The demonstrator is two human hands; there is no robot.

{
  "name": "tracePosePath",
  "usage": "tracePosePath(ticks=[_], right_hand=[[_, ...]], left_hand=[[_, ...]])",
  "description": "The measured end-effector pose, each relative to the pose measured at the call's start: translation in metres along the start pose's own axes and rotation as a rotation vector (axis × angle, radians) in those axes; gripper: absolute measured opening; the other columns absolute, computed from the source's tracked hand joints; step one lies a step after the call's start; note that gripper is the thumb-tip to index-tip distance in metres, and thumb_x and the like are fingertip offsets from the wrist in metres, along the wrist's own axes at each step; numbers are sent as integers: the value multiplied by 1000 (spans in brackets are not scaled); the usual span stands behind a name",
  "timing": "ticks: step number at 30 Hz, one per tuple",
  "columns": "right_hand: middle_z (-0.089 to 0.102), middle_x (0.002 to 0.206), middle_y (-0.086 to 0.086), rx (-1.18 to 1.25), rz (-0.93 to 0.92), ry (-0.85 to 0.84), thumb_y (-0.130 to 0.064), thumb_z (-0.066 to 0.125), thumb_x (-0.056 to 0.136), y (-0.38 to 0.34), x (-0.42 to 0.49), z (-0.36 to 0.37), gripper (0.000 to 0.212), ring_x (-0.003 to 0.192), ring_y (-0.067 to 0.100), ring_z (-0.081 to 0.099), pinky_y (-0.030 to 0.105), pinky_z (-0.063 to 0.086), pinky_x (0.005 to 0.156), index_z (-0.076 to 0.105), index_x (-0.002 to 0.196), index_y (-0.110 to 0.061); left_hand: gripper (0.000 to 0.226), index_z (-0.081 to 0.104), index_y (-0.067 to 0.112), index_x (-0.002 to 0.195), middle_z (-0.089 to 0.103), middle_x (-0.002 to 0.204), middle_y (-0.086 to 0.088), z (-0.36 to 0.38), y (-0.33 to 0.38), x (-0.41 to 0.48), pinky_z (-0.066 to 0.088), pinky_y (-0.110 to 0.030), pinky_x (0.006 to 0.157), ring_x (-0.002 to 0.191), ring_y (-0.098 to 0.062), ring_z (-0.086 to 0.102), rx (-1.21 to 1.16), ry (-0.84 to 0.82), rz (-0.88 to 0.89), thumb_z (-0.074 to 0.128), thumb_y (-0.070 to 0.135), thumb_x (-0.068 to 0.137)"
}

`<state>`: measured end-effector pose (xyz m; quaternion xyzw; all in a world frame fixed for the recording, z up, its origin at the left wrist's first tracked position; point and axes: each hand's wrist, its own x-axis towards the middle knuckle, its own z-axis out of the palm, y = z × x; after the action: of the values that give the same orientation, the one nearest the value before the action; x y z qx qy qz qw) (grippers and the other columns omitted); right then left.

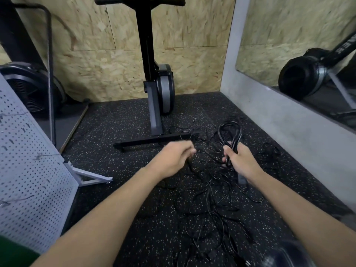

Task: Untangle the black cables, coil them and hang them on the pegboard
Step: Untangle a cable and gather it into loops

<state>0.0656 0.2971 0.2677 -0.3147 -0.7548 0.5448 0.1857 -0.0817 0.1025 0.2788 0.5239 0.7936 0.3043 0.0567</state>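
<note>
**A coiled cable held in the right hand above the tangled cables**

A coiled cable [230, 132] is gripped by the right hand [240, 160] at the centre right of the frame. The fingers [226, 158] are curled round the lower end of the coil, and its loops stand up above the fist. The left hand [173, 158] is held near the centre, apart from the right one. Its fingers are curled together and blurred. A thin strand is seen just under them, but it cannot be told if it is pinched. The tangled cables [208, 205] are spread on the speckled floor [125, 132] below both hands, in the lower centre. The pegboard [28, 170] is seen at the left edge. A black exercise machine [154, 83] is placed at the upper centre, against the wooden wall.
</note>
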Motion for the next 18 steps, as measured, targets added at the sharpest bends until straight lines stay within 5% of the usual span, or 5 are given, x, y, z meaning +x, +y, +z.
tracePosePath(ticks=[3, 7, 11, 14, 18], right_hand=[[57, 90, 6, 112, -37, -61, -17, 50, 109, -21, -8, 10, 16, 79, 15, 61, 33, 63, 66, 58, 121, -9], [56, 78, 0, 190, -31, -150, -33, 47, 110, -39, -18, 18, 24, 70, 14, 56, 31, 53, 57, 60, 105, -13], [60, 90, -4, 105, 23, -320, -57, 54, 100, -40, -29, 17, 44, 78, 11, 59, 30, 55, 66, 60, 118, -18], [62, 112, -13, -124, -73, -429, -50, 66, 97, -37, -32, 14, 40, 99, 9, 64, 25, 57, 74, 51, 130, -33], [66, 125, -1, -277, -62, -515, -44, 56, 105, -30, -29, 19, 35, 110, 18, 67, 30, 60, 82, 48, 137, -34]], left_hand=[[16, 65, 18, 99, 65, 92, 9, -28, 27, 12, 51, -24, 79, 86, -7, 61, 2, 211, 141, 55, 28, 107], [10, 74, 19, 106, 70, 99, 9, -38, 37, 15, 49, -18, 85, 94, -4, 64, -66, 365, 189, 68, 24, 101], [11, 78, 20, 104, 71, 97, 9, -26, 26, 8, 53, -22, 84, 91, -5, 66, -110, 377, 122, 76, 26, 95], [14, 78, 19, 102, 67, 97, 6, -21, 22, 6, 50, -18, 82, 90, -6, 65, -109, 392, 97, 80, 27, 91], [21, 75, 16, 99, 64, 97, 4, -14, 21, 7, 48, -15, 81, 89, -7, 62, -72, 380, 96, 84, 31, 87]])
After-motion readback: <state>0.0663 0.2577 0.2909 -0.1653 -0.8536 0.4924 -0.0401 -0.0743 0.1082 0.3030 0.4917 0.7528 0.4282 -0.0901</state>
